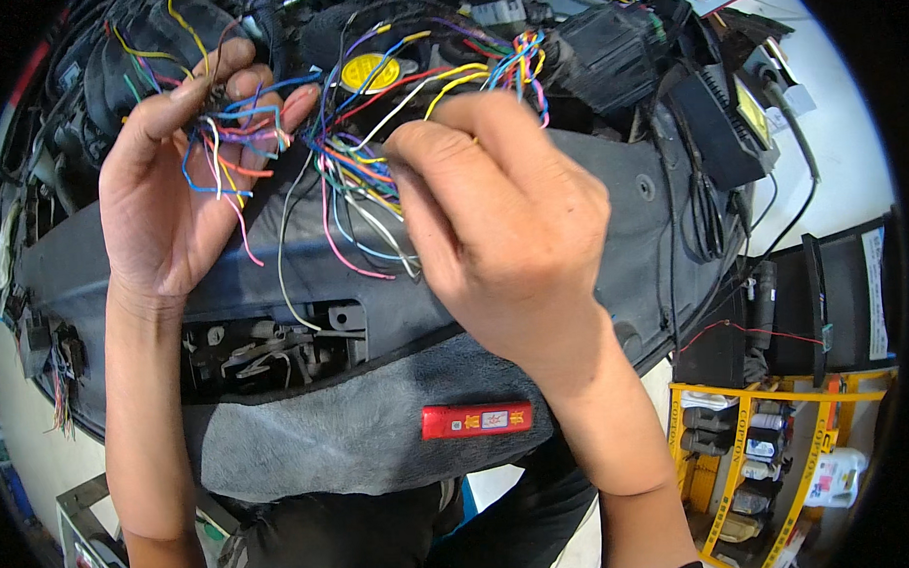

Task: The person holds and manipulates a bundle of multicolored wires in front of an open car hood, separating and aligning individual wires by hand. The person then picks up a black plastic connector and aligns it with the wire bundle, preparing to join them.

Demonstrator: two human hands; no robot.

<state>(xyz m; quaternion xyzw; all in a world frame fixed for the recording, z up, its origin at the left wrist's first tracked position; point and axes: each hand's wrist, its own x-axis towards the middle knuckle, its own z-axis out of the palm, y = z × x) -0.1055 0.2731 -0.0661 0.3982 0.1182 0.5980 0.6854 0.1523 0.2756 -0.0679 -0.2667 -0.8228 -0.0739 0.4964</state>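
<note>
My left hand [155, 204], palm towards me, holds a bundle of cut coloured wires [228, 134] between thumb and fingers; their loose ends splay over the palm. To its right, my right hand [515, 199] shows its back, with thumb and forefinger pinched at a second bundle of thin wires [364, 171]. Its fingertips are partly hidden, so which wire they grip is not clear. A yellow wire [447, 85] runs behind the knuckles. Both hands are above the black plastic front panel [608, 166] of a vehicle's engine bay.
A yellow cap [370, 73] and a black finned box [608, 57] sit behind the wires. A grey cloth [317, 446] with a red lighter-like object [476, 421] on it covers the front edge. On the right are a black adapter [720, 136] with cables and a yellow rack [745, 424] of bottles.
</note>
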